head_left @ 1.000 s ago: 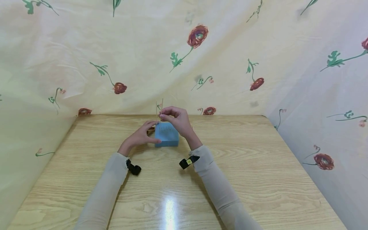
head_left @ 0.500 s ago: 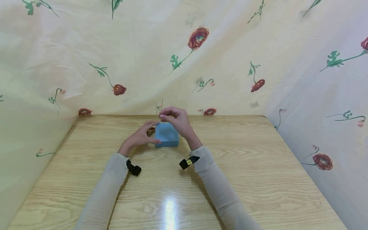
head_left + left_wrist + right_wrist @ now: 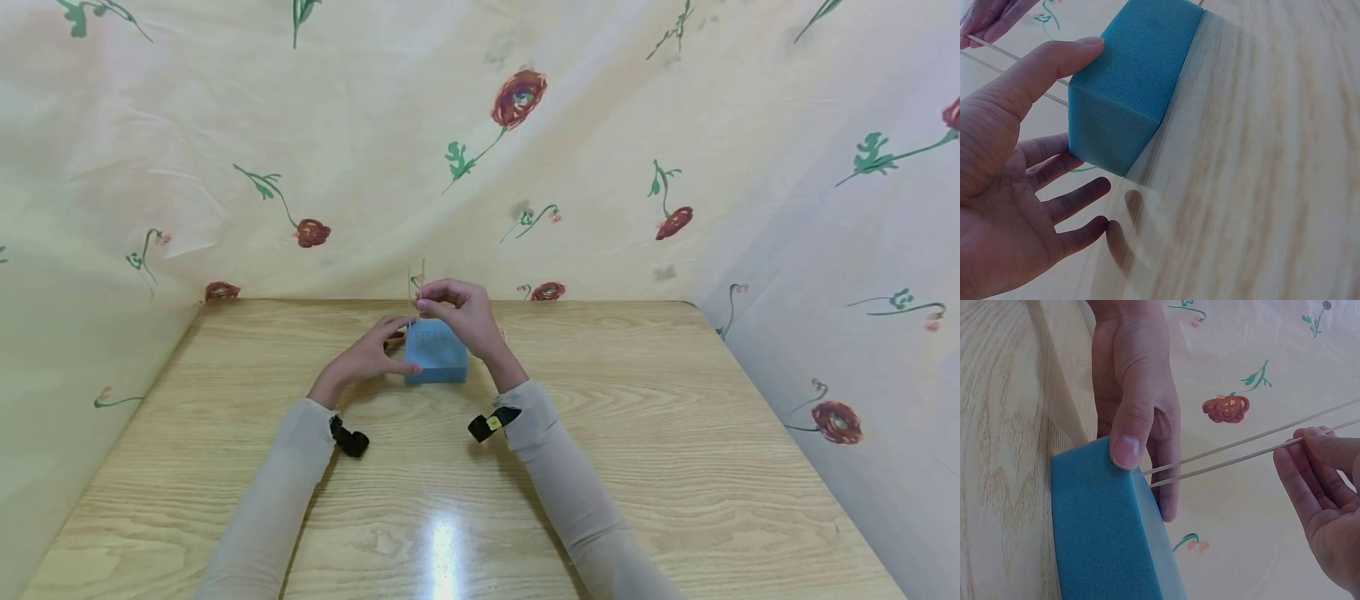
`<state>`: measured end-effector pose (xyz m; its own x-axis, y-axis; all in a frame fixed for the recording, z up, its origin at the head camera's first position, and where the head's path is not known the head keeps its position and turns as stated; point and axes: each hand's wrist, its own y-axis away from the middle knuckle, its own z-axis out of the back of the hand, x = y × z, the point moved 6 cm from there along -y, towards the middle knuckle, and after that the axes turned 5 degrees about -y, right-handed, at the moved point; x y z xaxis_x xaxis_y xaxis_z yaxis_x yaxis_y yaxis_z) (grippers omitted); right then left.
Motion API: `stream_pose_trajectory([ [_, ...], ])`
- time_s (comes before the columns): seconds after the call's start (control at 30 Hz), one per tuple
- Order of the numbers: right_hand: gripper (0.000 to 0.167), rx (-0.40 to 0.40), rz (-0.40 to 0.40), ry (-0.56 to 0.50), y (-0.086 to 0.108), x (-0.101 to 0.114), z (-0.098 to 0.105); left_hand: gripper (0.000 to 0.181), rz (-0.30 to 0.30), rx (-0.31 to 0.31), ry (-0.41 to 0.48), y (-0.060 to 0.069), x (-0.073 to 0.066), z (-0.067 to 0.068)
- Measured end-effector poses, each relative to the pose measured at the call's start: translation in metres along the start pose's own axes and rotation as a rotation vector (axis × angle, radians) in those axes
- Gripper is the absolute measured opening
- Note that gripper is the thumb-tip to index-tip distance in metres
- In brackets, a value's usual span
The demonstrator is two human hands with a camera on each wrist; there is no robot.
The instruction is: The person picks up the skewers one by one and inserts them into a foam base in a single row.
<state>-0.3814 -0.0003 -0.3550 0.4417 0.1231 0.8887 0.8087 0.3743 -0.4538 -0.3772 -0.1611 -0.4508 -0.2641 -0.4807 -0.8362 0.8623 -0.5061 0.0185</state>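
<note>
A blue foam block with rows of small holes in its top sits on the table. My left hand grips its left side, the thumb at the front edge and fingers behind; two fingers stay off the foam in the left wrist view. My right hand pinches a thin wooden skewer between thumb and fingertips above the block. That skewer's lower end meets the block's top. A second skewer stands beside it in the block, near the left hand, untouched by the right fingers. How deep either goes is hidden.
The wood-grain table spreads around the block. Just behind it hangs a cream flowered cloth, which also covers the sides. A thin pale tip shows right of the right wrist; what it belongs to is hidden.
</note>
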Motion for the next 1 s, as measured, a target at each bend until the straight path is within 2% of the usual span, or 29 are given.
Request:
stream_pose_trajectory([
  [1.0,0.013,-0.013,-0.026,0.028,0.0003,-0.003,0.001,0.091,-0.01,-0.001,0.005,-0.0003,-0.0007,-0.0004],
])
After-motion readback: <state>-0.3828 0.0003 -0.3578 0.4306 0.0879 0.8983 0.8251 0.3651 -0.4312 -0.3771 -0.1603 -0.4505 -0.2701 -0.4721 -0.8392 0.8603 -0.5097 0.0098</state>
